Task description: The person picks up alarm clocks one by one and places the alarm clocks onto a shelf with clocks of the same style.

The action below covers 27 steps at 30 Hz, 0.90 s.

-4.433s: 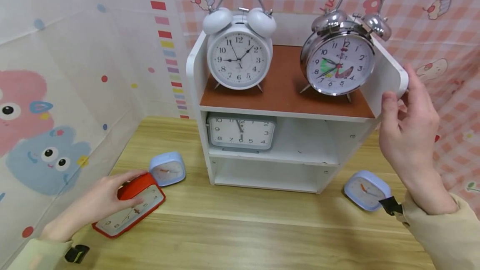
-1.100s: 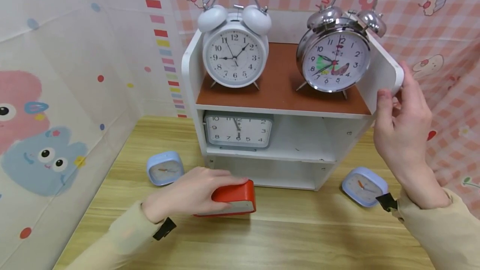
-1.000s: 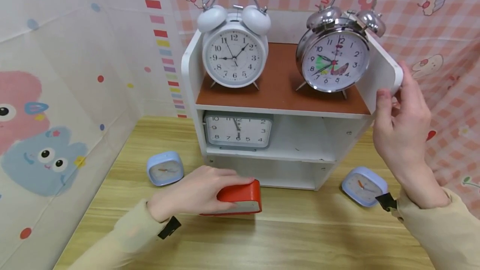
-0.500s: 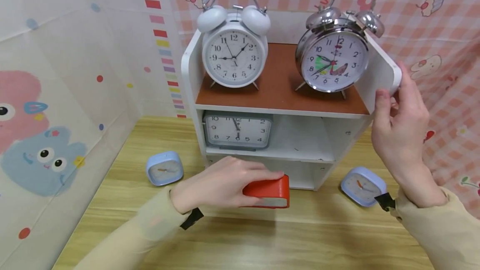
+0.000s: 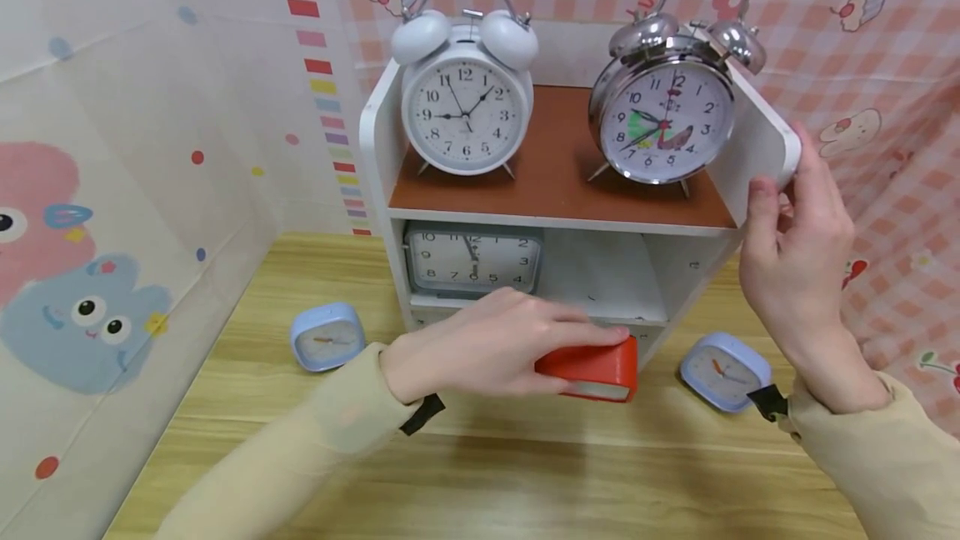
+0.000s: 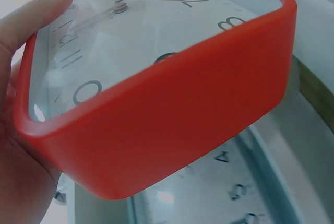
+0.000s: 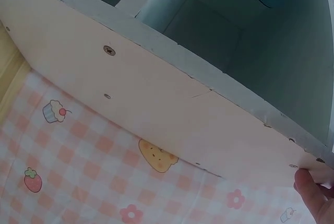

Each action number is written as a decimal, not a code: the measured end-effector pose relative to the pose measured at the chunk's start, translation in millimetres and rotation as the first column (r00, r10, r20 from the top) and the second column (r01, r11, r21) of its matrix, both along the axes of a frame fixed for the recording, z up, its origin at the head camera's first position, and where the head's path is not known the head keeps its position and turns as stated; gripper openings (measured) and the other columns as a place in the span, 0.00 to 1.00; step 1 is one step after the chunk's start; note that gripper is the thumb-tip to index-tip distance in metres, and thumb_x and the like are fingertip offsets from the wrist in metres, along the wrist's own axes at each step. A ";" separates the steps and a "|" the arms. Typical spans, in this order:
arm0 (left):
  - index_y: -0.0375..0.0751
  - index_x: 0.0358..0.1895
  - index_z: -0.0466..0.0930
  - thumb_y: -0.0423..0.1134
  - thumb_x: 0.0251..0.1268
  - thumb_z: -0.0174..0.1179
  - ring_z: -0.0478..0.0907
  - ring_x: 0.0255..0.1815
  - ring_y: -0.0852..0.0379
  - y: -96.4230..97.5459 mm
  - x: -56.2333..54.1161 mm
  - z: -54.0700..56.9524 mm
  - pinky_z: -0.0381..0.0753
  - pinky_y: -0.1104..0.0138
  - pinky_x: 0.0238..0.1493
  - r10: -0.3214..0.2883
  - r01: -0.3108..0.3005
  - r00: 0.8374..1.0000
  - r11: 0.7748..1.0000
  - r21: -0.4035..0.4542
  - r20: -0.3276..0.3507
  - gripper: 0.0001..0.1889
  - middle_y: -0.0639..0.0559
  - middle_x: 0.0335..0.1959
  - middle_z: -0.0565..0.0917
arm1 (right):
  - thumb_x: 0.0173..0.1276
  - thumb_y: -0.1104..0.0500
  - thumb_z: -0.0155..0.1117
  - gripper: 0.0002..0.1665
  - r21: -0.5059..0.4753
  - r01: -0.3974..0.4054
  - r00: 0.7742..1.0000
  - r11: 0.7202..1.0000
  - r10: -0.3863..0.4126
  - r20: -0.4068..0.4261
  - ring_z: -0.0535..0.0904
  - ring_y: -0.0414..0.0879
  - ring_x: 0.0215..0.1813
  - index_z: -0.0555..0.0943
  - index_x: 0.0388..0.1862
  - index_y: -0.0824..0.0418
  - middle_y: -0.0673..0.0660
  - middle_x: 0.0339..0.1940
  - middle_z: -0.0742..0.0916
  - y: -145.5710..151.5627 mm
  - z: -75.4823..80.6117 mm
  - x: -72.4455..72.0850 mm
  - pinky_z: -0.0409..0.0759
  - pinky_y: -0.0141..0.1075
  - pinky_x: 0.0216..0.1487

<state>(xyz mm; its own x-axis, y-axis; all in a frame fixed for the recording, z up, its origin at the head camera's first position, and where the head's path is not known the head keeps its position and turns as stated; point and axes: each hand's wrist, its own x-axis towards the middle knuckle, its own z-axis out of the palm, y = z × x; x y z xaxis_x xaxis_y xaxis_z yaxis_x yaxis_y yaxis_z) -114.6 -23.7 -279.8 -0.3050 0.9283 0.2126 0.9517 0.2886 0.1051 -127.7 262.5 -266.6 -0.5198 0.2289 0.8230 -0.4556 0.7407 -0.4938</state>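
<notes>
My left hand (image 5: pixel 487 348) grips a red rectangular clock (image 5: pixel 592 367) across its body, in front of the white shelf's right half. In the left wrist view, its white dial lies under my thumb (image 6: pixel 39 18), and a grey clock (image 6: pixel 209 182) shows below it. My right hand (image 5: pixel 798 265) holds the front edge of the shelf unit (image 5: pixel 763 136) at its upper right side, thumb inside. The grey clock stands in the left part of the middle compartment. On the brown top board are a white twin-bell alarm clock (image 5: pixel 467 117) and a silver one (image 5: pixel 662 125).
A small blue clock (image 5: pixel 327 338) sits on the wooden table (image 5: pixel 525 482) left of the shelf, and another blue clock (image 5: pixel 724 373) on its right, near my right sleeve. A checked cloth (image 5: pixel 900 215) hangs behind; a patterned sheet (image 5: pixel 187 90) covers the left side.
My left hand has carried the red clock from the table's left, beside the blue clock, rightward and up to the shelf front. My right hand keeps its hold on the shelf.
</notes>
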 end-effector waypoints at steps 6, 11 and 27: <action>0.54 0.76 0.73 0.48 0.70 0.69 0.88 0.43 0.59 14.7 -3.7 11.7 0.86 0.67 0.45 -0.019 0.019 1.000 1.000 -0.020 -0.014 0.32 0.55 0.61 0.88 | 0.81 0.58 0.58 0.28 0.000 -0.005 1.000 1.000 0.005 -0.008 0.73 0.16 0.55 0.73 0.77 0.58 0.67 0.66 0.85 -0.6 0.3 -0.4 0.72 0.08 0.55; 0.53 0.77 0.72 0.48 0.71 0.69 0.87 0.43 0.60 25.9 -7.3 22.6 0.85 0.69 0.44 -0.034 0.034 0.999 0.999 -0.033 -0.006 0.33 0.56 0.61 0.88 | 0.81 0.58 0.58 0.28 0.003 0.002 1.000 1.000 -0.002 -0.008 0.72 0.15 0.55 0.73 0.77 0.59 0.68 0.65 0.85 -0.4 0.3 0.0 0.71 0.08 0.56; 0.60 0.79 0.69 0.47 0.75 0.65 0.86 0.49 0.61 57.3 -19.0 47.0 0.84 0.70 0.49 -0.058 0.051 0.996 0.993 -0.106 -0.072 0.31 0.60 0.66 0.84 | 0.81 0.57 0.59 0.28 0.006 0.007 1.000 1.000 -0.007 -0.004 0.71 0.16 0.53 0.74 0.77 0.57 0.69 0.64 0.85 -0.4 0.8 0.2 0.70 0.08 0.54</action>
